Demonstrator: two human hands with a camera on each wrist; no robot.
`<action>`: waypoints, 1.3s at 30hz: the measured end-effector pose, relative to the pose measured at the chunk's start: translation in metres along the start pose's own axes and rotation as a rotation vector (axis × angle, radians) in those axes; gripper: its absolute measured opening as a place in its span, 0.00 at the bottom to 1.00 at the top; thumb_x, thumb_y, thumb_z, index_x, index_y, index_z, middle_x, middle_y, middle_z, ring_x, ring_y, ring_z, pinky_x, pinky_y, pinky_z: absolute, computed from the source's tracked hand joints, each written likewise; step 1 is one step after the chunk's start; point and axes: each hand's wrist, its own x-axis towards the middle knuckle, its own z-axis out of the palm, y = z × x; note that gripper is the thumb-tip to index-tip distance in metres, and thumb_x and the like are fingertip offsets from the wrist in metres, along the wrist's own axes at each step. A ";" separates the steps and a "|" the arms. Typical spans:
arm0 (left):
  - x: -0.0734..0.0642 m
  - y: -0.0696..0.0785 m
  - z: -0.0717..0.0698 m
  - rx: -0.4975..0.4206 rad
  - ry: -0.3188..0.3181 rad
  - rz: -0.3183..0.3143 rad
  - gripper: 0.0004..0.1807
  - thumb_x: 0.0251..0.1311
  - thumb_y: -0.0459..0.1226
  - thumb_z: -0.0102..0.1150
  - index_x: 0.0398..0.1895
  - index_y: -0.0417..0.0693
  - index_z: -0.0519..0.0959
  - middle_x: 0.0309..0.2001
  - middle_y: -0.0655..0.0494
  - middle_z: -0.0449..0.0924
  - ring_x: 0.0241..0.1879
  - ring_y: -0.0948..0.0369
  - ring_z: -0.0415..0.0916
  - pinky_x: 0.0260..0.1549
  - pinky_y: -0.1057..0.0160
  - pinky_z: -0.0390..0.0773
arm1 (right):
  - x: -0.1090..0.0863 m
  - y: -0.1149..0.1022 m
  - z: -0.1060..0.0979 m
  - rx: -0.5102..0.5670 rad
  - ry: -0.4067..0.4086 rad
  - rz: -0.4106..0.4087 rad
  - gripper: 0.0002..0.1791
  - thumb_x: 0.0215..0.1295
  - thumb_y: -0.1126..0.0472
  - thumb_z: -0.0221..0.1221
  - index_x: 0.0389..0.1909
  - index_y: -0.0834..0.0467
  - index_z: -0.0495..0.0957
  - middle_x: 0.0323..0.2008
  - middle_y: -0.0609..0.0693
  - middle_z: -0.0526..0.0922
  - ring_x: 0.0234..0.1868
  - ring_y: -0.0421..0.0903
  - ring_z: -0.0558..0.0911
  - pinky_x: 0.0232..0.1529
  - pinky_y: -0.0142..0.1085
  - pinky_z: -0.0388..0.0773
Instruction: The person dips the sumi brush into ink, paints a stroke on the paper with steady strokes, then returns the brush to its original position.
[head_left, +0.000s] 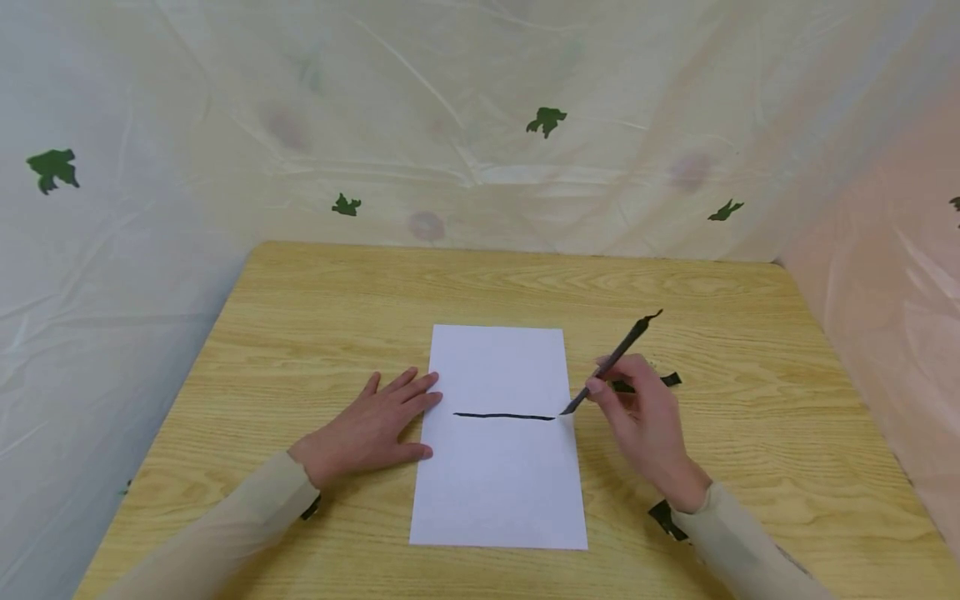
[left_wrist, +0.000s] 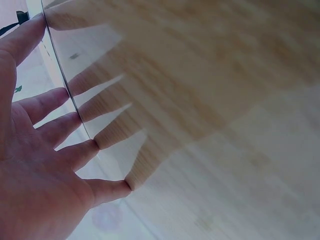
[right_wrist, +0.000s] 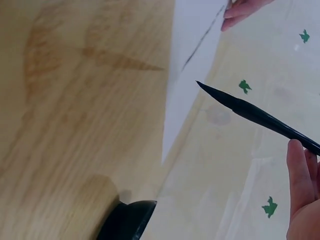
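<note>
A white sheet of paper (head_left: 495,483) lies on the wooden table with one black horizontal stroke (head_left: 504,416) across its middle. Fingers spread, my left hand (head_left: 367,433) rests at the sheet's left edge, its fingertips touching the paper and table. My right hand (head_left: 645,417) pinches a dark brush (head_left: 618,350) between thumb and fingers, beside the sheet's right edge. The brush slants, its pointed tip just right of the stroke's end. In the right wrist view, the brush (right_wrist: 255,112) has its tip raised off the surface.
A black dish-like thing (right_wrist: 127,220) stands on the table; in the head view a dark piece (head_left: 671,379) shows behind my right hand, mostly hidden. The wooden table (head_left: 337,292) is bounded by pale sheeting (head_left: 465,83) with green leaf-like patches at the back and sides.
</note>
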 end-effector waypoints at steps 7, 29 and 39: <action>0.000 0.000 0.000 -0.002 0.001 -0.001 0.43 0.66 0.57 0.65 0.78 0.46 0.66 0.81 0.50 0.56 0.80 0.45 0.49 0.68 0.25 0.50 | 0.005 0.000 -0.013 0.160 0.092 -0.052 0.18 0.73 0.67 0.61 0.51 0.80 0.71 0.40 0.58 0.81 0.40 0.39 0.86 0.38 0.27 0.83; -0.001 0.000 0.000 -0.007 0.003 0.001 0.42 0.67 0.57 0.64 0.78 0.47 0.66 0.81 0.51 0.55 0.81 0.45 0.47 0.69 0.25 0.49 | 0.013 -0.011 -0.046 0.478 0.244 -0.295 0.19 0.68 0.76 0.63 0.51 0.85 0.71 0.41 0.67 0.83 0.44 0.48 0.88 0.45 0.30 0.84; -0.001 0.001 -0.001 -0.002 -0.009 -0.009 0.43 0.67 0.57 0.64 0.79 0.47 0.65 0.82 0.51 0.54 0.81 0.45 0.47 0.69 0.26 0.49 | 0.014 -0.013 -0.066 0.374 0.323 -0.283 0.20 0.65 0.76 0.65 0.52 0.85 0.73 0.38 0.68 0.84 0.41 0.45 0.88 0.44 0.28 0.83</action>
